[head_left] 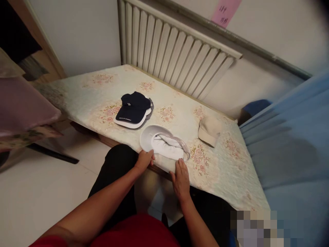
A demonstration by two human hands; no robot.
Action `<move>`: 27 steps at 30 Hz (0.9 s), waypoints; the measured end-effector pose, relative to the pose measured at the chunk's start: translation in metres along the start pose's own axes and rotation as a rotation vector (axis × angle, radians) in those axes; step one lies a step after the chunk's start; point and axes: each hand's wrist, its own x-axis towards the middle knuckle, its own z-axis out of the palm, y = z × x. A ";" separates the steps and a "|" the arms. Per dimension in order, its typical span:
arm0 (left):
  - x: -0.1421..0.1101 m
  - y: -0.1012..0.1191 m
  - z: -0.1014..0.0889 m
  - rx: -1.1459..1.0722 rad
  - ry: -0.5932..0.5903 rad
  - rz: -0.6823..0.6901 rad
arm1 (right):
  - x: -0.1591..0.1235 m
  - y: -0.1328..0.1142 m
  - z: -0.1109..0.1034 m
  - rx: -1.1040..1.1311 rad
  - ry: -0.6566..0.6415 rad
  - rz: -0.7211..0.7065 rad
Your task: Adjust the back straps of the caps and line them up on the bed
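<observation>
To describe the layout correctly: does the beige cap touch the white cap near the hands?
Apart. The head view plainly shows flowered cloth between the beige cap and the white cap.

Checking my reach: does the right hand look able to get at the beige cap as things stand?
Probably yes: the right hand is the nearer one, with little but flowered cloth between it and the beige cap.

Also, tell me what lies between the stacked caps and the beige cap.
Straight across, only flowered cloth, in the head view; the white cap sits nearer the person.
</observation>
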 end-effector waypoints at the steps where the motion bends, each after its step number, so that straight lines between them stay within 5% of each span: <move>1: 0.000 0.002 0.000 0.015 0.007 -0.001 | 0.001 0.003 -0.003 0.049 0.022 0.033; 5: 0.002 0.015 0.002 0.077 0.062 0.048 | 0.032 0.016 -0.027 0.124 0.221 0.232; 8: 0.001 0.031 0.007 0.114 0.070 0.137 | 0.074 0.019 -0.052 0.108 0.315 0.228; 13: -0.006 0.076 0.007 0.192 0.038 0.357 | 0.128 0.007 -0.088 0.209 0.147 0.218; 20: -0.021 0.144 -0.008 0.301 0.159 0.648 | 0.134 -0.017 -0.131 0.328 0.160 0.344; 23: -0.023 0.146 0.000 0.188 0.184 0.665 | 0.130 -0.029 -0.143 0.516 0.199 0.461; 27: -0.024 0.128 0.017 0.064 0.076 0.497 | 0.125 -0.040 -0.148 0.679 0.217 0.515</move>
